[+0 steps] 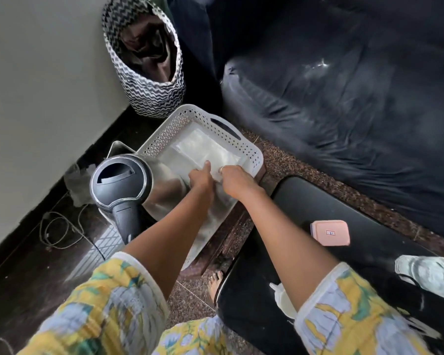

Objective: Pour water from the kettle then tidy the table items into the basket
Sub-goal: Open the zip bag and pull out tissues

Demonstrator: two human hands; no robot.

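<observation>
A white perforated basket sits on a low stand in the middle of the view. A steel kettle with a dark lid and handle lies in its left part. Clear plastic bags cover the basket's bottom. My left hand and my right hand are both inside the basket, side by side, fingers closed on the near edge of the plastic bags. On the black table at right lie a pink case, a glass and a white squeeze bottle, partly hidden by my right arm.
A zigzag-patterned fabric bin stands against the wall behind the basket. A dark sofa fills the upper right. Loose cables lie on the dark floor at left. My foot is between the stand and the table.
</observation>
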